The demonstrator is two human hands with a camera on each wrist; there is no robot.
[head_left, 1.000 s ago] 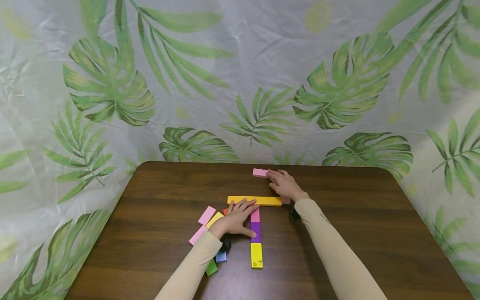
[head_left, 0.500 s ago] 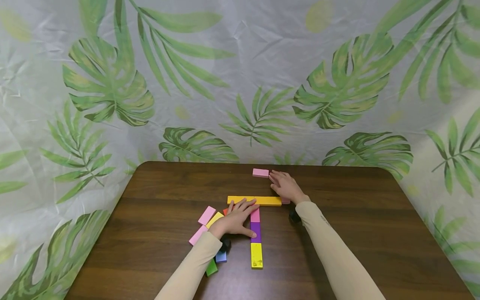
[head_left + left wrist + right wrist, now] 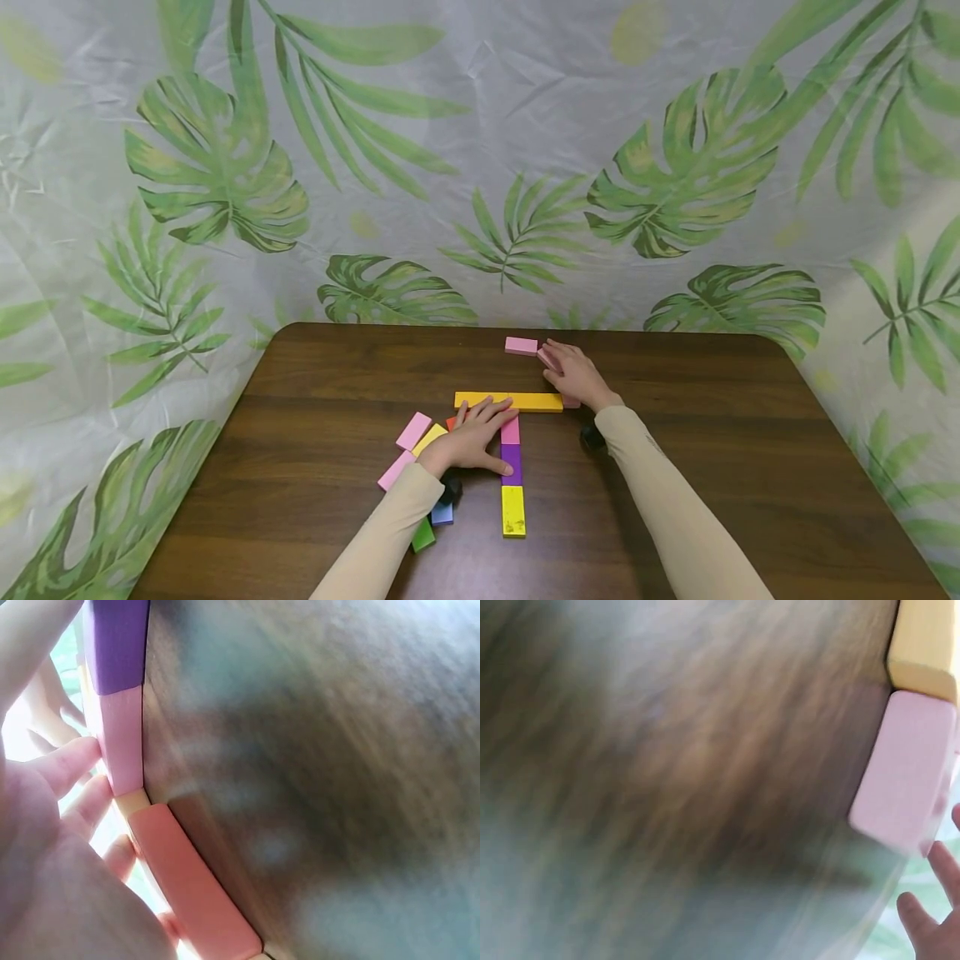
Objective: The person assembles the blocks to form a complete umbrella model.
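Just above the middle of the head view, we find a tilted pink block (image 3: 548, 358) between the thumb and fingers of the right hand (image 3: 576, 375); whether they pinch it, we cannot tell. At the lower right of the right wrist view, the visible fingertips (image 3: 908, 902) stand apart from one another. Just beside the tilted piece, to its left, we see a second pink block (image 3: 521, 345). Below these, two golden blocks (image 3: 537, 403) lie end to end across the frame, with an end pink block (image 3: 904, 772) against their right end. A column runs downward from them, made of an upper pink block (image 3: 511, 431), a purple block (image 3: 513, 454) and a bright yellow block (image 3: 513, 510). Our left hand (image 3: 471, 439) rests over its upper part, fingers spread, thumb on the purple piece. Left of the column, partly under that arm, we have a red block (image 3: 195, 877) and a loose cluster (image 3: 414, 431) with pink, yellow, blue and green pieces. All lie on the brown table (image 3: 750, 467), before a leaf-printed cloth (image 3: 495, 125).
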